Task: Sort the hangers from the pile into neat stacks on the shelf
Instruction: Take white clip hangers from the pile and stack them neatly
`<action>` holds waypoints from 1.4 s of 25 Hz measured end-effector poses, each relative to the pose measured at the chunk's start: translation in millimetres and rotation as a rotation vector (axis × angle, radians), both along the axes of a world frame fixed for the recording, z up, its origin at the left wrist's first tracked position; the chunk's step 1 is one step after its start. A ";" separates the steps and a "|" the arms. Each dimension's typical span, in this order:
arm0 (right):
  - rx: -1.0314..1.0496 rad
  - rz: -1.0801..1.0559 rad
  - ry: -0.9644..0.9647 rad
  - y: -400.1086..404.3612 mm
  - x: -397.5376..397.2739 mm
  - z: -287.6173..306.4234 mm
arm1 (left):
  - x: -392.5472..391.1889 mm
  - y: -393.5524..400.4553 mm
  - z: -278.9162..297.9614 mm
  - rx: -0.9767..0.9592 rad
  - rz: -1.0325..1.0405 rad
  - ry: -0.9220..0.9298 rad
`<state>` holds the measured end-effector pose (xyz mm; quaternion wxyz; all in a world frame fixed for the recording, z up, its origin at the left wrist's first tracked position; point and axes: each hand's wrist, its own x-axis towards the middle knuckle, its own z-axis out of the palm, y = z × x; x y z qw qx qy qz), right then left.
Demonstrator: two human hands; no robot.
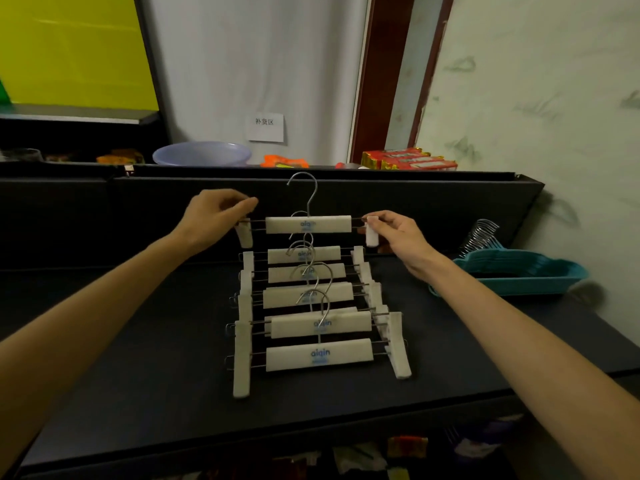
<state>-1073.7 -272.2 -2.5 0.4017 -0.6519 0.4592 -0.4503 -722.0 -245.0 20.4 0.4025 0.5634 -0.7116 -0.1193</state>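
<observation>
Hanger (308, 224) between fingers (372, 220) (both ends)

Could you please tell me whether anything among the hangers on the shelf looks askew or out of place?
Slightly. The white clip hangers lie staggered, not squared; the second-nearest sits skewed with doubled bars. Both hands hold the top hanger above them. The teal hangers look neatly stacked.

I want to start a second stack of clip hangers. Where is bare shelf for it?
Bare black shelf lies left of the white clip-hanger row, under the left forearm, and along the front edge. Right of the row a narrower strip is free, up to the teal hanger stack, which crowds the corner.
</observation>
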 end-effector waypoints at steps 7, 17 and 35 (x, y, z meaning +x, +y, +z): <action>0.088 0.015 -0.034 -13.3 4.9 -26.7 | 19.4 11.0 -40.0 0.019 -0.088 0.007; -0.025 -0.088 0.180 -27.6 3.1 -47.2 | 5.1 0.2 -50.3 0.000 -0.004 0.059; -0.076 -0.071 0.367 -5.1 -8.4 -71.9 | -1.7 42.0 -82.3 0.160 -0.135 0.036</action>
